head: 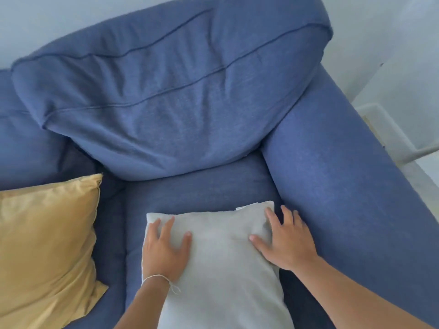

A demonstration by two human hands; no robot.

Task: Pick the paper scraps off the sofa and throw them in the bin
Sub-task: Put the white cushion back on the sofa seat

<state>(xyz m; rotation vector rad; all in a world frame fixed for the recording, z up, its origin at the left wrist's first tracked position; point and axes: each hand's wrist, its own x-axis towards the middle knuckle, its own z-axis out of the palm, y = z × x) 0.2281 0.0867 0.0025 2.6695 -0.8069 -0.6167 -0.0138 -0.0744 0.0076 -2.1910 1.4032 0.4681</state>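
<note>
A blue sofa (194,186) fills the view. A grey cushion (221,264) lies on its seat by the right armrest (344,176). My left hand (166,248) grips the cushion's left edge, fingers on top. My right hand (285,241) holds the cushion's right upper corner, fingers spread between the cushion and the armrest. No paper scraps and no bin show in this view.
A yellow cushion (47,252) lies on the seat at the left. A large blue back cushion (166,103) leans against the sofa's back. Beyond the armrest at the right are a pale floor and a white frame (389,129).
</note>
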